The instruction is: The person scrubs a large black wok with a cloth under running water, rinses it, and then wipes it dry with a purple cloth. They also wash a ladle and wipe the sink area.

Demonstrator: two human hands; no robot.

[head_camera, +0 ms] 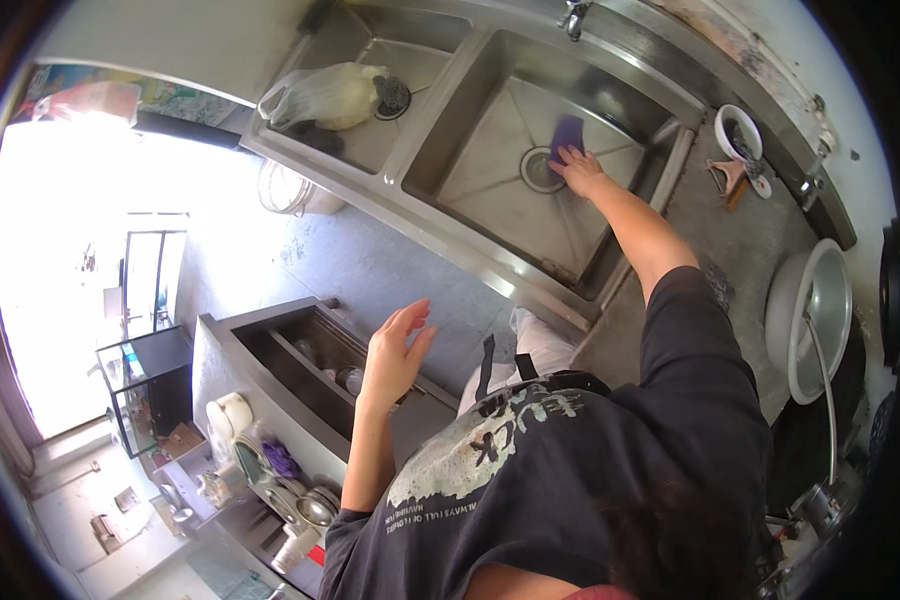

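Down in the large basin of a stainless steel sink (487,142), my right hand (577,171) has its fingers on a purple cloth (568,133). The cloth lies against the basin floor beside the round drain (538,169). My left hand (397,349) is in the air in front of my body, holding nothing, its thumb apart from slightly bent fingers. In the smaller basin at the left sits a knotted plastic bag (337,96) with pale contents. A steel wool scourer (392,96) rests by that basin's drain.
A faucet (572,19) stands at the sink's back edge. On the right-hand counter are a white bowl (738,133) with a scourer, a peeler (727,174), and a large metal basin (810,322). Behind my left hand stands a metal unit (292,360) with open compartments.
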